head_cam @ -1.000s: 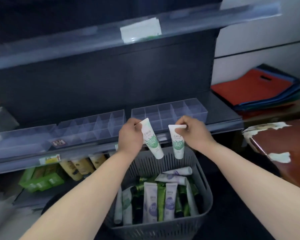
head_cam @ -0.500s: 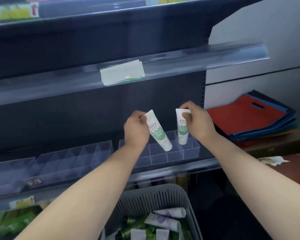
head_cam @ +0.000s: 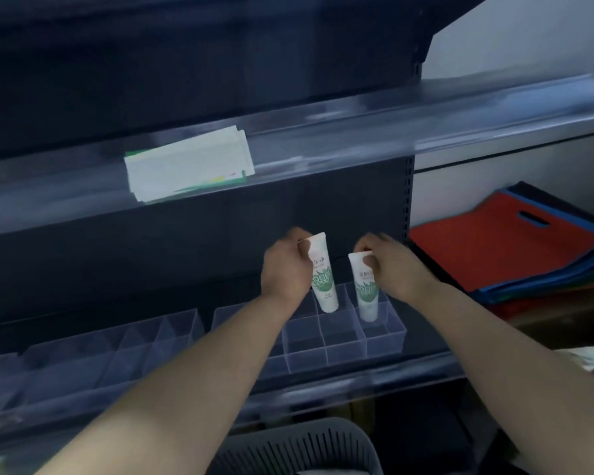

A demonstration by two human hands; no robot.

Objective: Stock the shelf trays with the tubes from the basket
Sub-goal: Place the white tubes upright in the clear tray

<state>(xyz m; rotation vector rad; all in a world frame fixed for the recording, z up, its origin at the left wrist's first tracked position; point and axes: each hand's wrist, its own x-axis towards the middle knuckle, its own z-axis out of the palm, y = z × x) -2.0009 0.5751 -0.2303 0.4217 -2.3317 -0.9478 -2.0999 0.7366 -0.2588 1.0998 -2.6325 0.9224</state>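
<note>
Two tubes (head_cam: pixel 323 281) (head_cam: pixel 366 294) in the hands (head_cam: pixel 284 269) (head_cam: pixel 399 269)

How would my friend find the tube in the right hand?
Find the dark shelf, then the clear divided tray at its right end. Over the tray's right corner, the right hand pinches a white-and-green tube, hanging lower than the left hand's tube.

Both hands have gone up from the basket (head_cam: pixel 299 447) to the clear tray (head_cam: pixel 343 341) on the shelf. The left hand (head_cam: pixel 285 269) now holds the left tube (head_cam: pixel 323 279) just over a back box. The right hand (head_cam: pixel 391 269) has brought the right tube (head_cam: pixel 366 289) lower, and its bottom end seems to dip into the corner box.
</note>
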